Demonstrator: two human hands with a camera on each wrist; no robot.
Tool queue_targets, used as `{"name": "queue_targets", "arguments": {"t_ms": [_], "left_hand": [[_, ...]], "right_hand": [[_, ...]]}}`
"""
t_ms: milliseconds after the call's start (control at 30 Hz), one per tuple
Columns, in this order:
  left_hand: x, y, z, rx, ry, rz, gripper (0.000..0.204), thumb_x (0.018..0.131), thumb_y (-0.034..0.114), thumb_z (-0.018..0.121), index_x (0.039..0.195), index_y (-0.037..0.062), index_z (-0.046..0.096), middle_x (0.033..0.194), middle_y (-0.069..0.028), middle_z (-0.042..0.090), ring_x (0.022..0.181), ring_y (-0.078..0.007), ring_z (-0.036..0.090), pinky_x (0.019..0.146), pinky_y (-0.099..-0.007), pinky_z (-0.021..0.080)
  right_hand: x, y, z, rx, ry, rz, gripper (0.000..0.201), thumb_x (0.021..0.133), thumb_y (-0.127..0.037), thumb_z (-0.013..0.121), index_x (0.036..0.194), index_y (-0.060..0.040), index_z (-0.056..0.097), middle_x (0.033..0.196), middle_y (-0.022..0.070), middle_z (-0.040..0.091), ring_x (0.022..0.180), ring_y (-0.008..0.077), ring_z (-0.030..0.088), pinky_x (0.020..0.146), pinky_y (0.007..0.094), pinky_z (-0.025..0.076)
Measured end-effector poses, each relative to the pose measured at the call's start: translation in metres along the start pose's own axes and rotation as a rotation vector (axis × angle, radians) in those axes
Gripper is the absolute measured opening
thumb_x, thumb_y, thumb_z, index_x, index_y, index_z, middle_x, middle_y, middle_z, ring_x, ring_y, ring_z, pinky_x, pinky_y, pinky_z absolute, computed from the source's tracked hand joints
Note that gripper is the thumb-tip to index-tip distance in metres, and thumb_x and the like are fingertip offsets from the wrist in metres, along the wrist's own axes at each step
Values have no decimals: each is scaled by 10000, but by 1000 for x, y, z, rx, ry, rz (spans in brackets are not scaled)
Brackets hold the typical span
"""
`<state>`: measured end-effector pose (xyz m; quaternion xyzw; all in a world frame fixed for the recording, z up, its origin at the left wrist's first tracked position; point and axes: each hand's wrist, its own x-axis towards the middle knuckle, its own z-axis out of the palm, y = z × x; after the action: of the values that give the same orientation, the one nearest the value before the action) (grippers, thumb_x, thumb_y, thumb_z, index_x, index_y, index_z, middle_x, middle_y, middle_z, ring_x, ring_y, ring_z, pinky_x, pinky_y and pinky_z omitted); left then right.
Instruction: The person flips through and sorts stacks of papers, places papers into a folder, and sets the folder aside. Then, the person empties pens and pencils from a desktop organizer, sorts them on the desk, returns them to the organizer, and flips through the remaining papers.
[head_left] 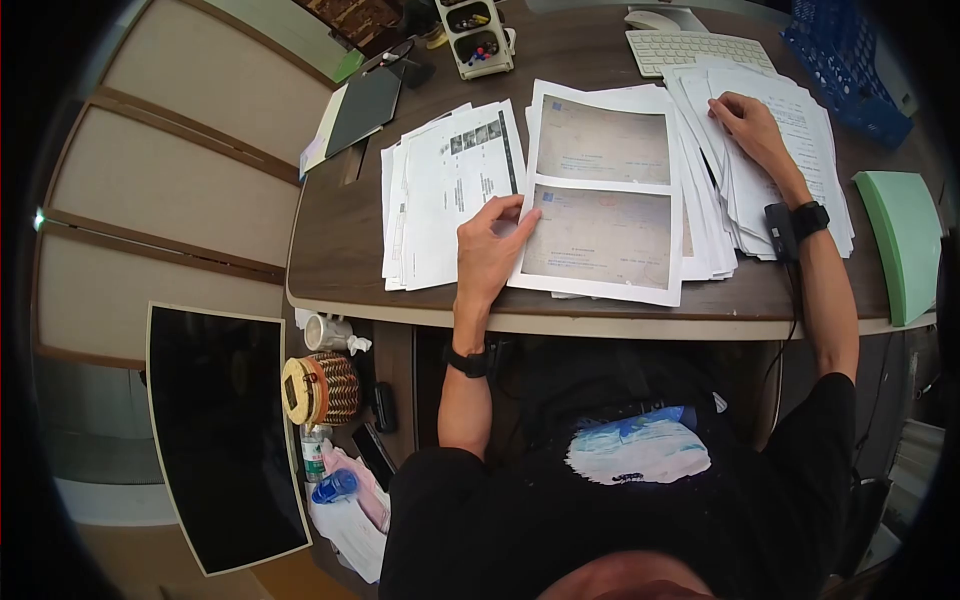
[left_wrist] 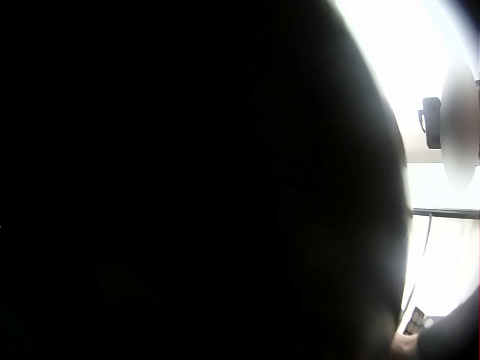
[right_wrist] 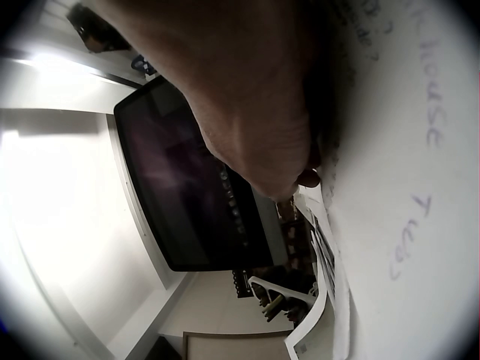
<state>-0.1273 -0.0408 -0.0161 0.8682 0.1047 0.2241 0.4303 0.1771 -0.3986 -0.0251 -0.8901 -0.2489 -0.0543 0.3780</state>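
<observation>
In the head view, a sheet with two grey printed pictures (head_left: 603, 235) lies on papers at the desk's front. The left hand (head_left: 486, 252) grips its left edge, thumb on top and fingers bent at the edge. Left of it lies another paper stack (head_left: 440, 215). On the right, the right hand (head_left: 758, 135) rests on a spread pile of printed pages (head_left: 800, 190), its fingers loosely bent. The right wrist view has the hand (right_wrist: 247, 112) close against a page with handwriting (right_wrist: 405, 195); its fingertips are mostly hidden. The left wrist view is almost all dark.
Behind the papers are a white keyboard (head_left: 695, 52), a mouse (head_left: 650, 20) and a pen organizer (head_left: 478, 45). A blue basket (head_left: 850, 75) and a green folder (head_left: 900, 245) stand at the right. Dark folders (head_left: 365, 112) lie at back left; a woven basket (head_left: 335, 388) sits lower left.
</observation>
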Motion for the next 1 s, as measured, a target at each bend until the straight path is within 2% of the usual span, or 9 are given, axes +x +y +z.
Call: {"name": "queue_targets", "arguments": {"t_ms": [233, 400, 500, 567, 600, 833, 867, 900, 1000], "left_hand": [[1, 1, -4, 98, -75, 147, 286, 944, 139, 866, 1152, -34, 773, 994, -94, 794, 894, -141, 713, 840, -284, 568], [1, -5, -5, 163, -51, 281, 235, 958, 176, 841, 1100, -4, 792, 981, -105, 783, 936, -248, 744, 1082, -427, 521], [-2, -3, -13, 310, 11, 254, 333, 951, 233, 833, 1226, 56, 770, 1161, -126, 767, 1167, -320, 706, 1233, -587, 382], [-14, 3, -19, 547, 23, 92, 586, 911, 308, 857, 1434, 126, 666, 1445, -143, 650, 1413, -356, 564, 1247, -711, 294], [-18, 2, -23, 631, -40, 24, 820, 880, 356, 867, 1595, 182, 506, 1644, -146, 471, 1553, -394, 418, 1206, -813, 235], [-14, -2, -51, 431, -83, -99, 820, 939, 274, 777, 1672, 192, 418, 1658, -203, 455, 1579, -436, 369, 1239, -816, 145], [-12, -11, -56, 418, -30, -6, 765, 979, 169, 704, 1683, 189, 404, 1557, -233, 579, 1430, -430, 572, 1222, -701, 328], [-11, -5, -63, 419, -26, 2, 765, 979, 169, 704, 1683, 189, 404, 1557, -233, 579, 1430, -430, 572, 1222, -701, 328], [-9, 10, -79, 307, 82, -240, 695, 1030, 40, 542, 1692, 168, 375, 1275, -311, 737, 1020, -496, 760, 943, -491, 566]], "right_hand": [[1, -3, -3, -2, -28, 35, 424, 1059, -426, 635, 1061, -32, 790, 880, 133, 771, 783, 218, 677, 797, 367, 528], [0, -1, 1, 24, 2, -3, 420, 1058, -425, 640, 1060, -34, 793, 861, 127, 761, 768, 212, 666, 788, 366, 520], [0, -7, -3, 11, 8, 3, 417, 1057, -423, 642, 1057, -35, 794, 851, 124, 757, 763, 211, 662, 781, 368, 516], [-1, -8, -5, -6, -4, 25, 416, 1056, -422, 642, 1055, -35, 794, 852, 125, 757, 765, 210, 663, 780, 368, 516], [0, -7, -5, -7, -4, 24, 414, 1057, -419, 642, 1051, -34, 793, 852, 126, 757, 764, 210, 664, 781, 368, 516], [1, 1, 1, 25, 10, -6, 414, 1057, -421, 635, 1033, -37, 788, 840, 123, 750, 758, 211, 664, 774, 372, 516], [2, 2, 1, 27, -3, 1, 416, 1056, -424, 637, 1028, -37, 788, 839, 119, 750, 757, 208, 664, 774, 373, 517], [2, 0, -1, 28, 5, -2, 416, 1056, -424, 637, 1028, -37, 788, 839, 119, 750, 757, 208, 664, 774, 373, 517], [2, -1, 0, 11, 14, 19, 407, 1053, -426, 641, 1033, -50, 796, 816, 117, 743, 734, 213, 659, 761, 375, 514]]}}
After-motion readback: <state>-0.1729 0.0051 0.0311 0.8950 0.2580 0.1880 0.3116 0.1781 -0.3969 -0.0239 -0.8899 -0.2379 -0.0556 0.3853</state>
